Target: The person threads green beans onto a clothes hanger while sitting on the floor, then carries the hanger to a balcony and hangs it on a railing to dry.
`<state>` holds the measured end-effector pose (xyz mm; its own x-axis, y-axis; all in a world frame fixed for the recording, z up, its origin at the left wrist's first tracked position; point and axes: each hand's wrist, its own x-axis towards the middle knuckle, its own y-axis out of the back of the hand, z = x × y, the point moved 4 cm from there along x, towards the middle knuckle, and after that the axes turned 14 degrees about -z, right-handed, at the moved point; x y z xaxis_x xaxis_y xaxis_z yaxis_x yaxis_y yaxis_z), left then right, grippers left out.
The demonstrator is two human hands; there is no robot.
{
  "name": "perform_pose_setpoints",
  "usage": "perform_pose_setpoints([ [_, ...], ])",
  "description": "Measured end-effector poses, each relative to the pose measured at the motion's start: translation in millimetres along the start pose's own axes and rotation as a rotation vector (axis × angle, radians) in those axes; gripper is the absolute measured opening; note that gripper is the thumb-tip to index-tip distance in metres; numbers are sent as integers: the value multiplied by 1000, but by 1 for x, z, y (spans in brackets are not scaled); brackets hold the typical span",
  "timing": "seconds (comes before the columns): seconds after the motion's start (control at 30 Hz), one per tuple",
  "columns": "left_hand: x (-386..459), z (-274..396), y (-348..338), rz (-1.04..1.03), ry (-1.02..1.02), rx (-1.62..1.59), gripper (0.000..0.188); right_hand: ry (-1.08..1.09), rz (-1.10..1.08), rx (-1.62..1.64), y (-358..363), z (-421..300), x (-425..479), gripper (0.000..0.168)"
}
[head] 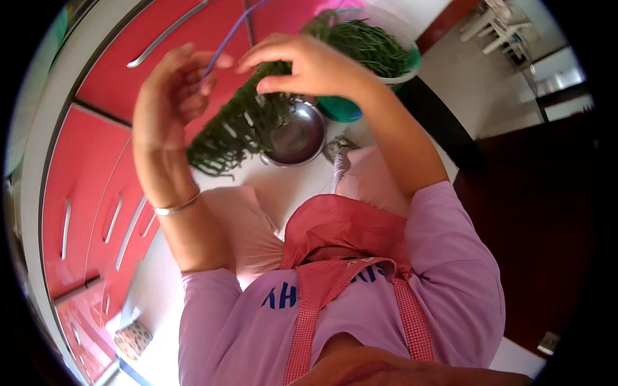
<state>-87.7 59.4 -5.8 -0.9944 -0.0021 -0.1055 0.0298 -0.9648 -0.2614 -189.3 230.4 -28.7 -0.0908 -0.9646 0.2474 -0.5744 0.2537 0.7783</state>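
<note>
My left hand point(171, 91) is raised at the upper left, its fingers loosely curled where a thin blue-purple cord point(234, 31) meets them; blur hides whether they grip it. To its right, my right hand point(309, 65) has its thumb and fingers apart, with nothing visible between them. Below and behind the hands hangs a dense row of long, thin green vegetable strips or beans point(231, 125); its support is hidden. A shiny metal bowl point(309, 142) stands on the floor beneath the row's right part. More green strands point(374, 46) fill a pale-rimmed basket point(414, 65) behind my right hand.
Red cabinets point(106, 159) with metal handles line the left side. A green basin point(338, 108) is under the basket. Dark furniture point(526, 217) stands at the right, pale plastic stools point(502, 29) at the upper right, and a patterned container point(134, 340) at the lower left.
</note>
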Motion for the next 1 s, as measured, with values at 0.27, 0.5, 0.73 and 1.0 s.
perform_pose_setpoints([
  [0.27, -1, 10, 7, -91, -34, -1, 43, -721, 635, -354, 148, 205, -197, 25],
  [0.5, -21, 6, 17, 146, -62, 54, 48, -1457, 256, -577, 83, 291, -254, 21],
  [0.73, -26, 7, 35, 41, -85, -13, 43, -1328, 523, -390, 106, 291, -260, 28],
  [1.0, -26, 6, 37, 107, -63, 41, 48, -618, 924, 146, 167, 233, -219, 35],
])
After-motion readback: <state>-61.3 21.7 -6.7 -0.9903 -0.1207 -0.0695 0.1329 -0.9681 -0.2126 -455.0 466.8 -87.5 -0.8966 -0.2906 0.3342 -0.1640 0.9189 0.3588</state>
